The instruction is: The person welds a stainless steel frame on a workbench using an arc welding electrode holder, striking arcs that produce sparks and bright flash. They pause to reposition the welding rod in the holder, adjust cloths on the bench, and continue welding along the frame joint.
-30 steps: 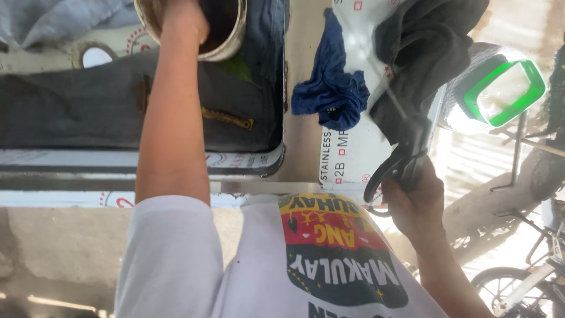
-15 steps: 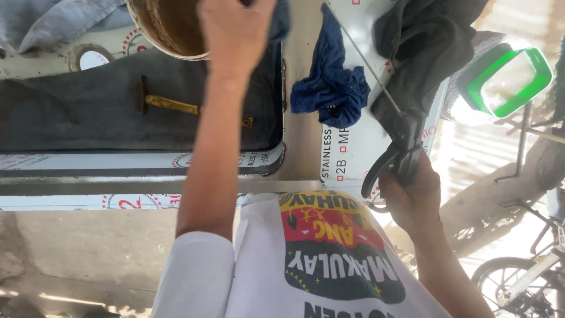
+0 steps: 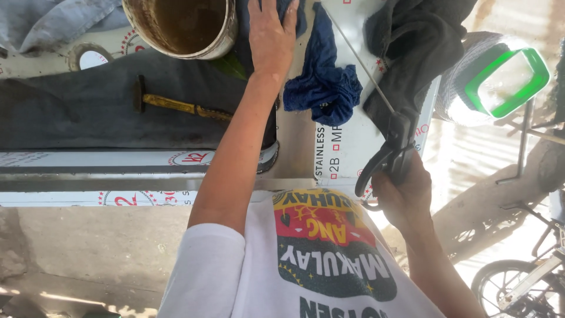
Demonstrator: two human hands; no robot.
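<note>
Left hand [image 3: 272,36] at 12 o'clock, fingers flat on a blue cloth [image 3: 322,76] beside the metal pot [image 3: 182,26] on the bench [image 3: 294,147]; right hand [image 3: 403,197] at 4 o'clock, fingers closed around black tool handles [image 3: 385,159].

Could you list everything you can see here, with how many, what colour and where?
metal pot: one, silvery with a brown inside, top centre
hammer: one, yellowish handle, lying on the dark mat
dark mat: one, grey-black, left on the bench
blue rag: one, crumpled, centre
dark cloth: one, black, top right
grey cloth: one, top left corner
metal sheet: one, white film, under the rags
green-rimmed object: one, right; kind unclear
wheel: one, dark, bottom right
black-handled tool: one, thin rod at its tip
left hand: by the pot, on blue cloth
right hand: grips the tool
</note>
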